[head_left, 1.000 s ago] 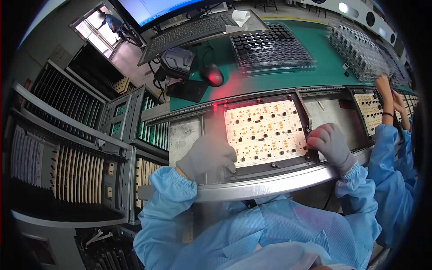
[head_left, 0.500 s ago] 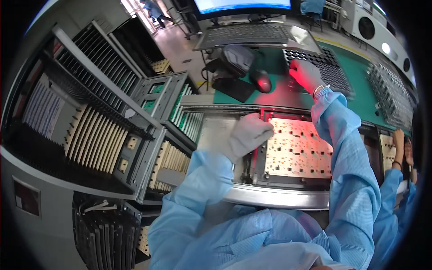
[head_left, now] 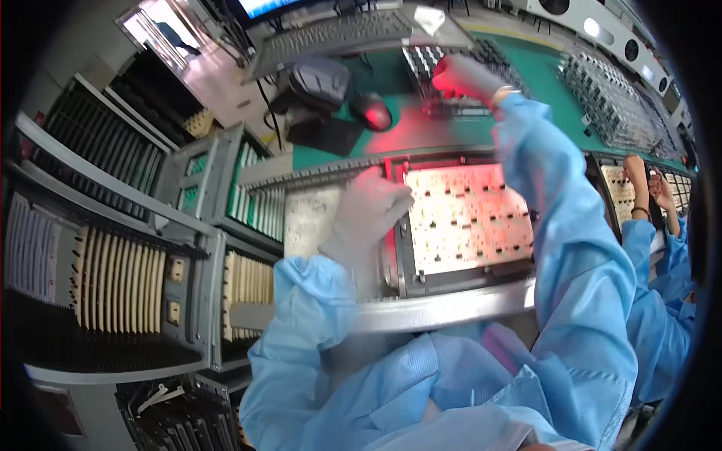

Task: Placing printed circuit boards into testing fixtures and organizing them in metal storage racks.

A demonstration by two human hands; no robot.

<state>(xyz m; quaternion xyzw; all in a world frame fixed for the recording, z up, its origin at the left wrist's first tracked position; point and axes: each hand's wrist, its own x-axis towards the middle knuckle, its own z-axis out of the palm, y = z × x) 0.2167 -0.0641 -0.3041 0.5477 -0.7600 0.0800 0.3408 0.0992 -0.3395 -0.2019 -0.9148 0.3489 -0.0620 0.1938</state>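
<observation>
A pale circuit board dotted with small dark parts lies in a dark metal frame in front of me, under red light. My left hand, in a light glove and smeared by motion, is at the frame's left edge with fingers curled. Whether it holds anything is hidden. Beyond the board, my right gloved hand is over a black tray of small dark parts. Its fingers are bent together, lit red at the tips; anything between them is too small to make out.
Left stand racks of upright boards and slotted magazines. A mouse, a scanner-like grey device and a keyboard lie behind. Clear plastic trays are stacked at the right. Another person's hands work at far right.
The whole view has shifted, moving the scene left and up. My right hand has gone slightly farther over the black tray. My left hand has drawn a little left of the board.
</observation>
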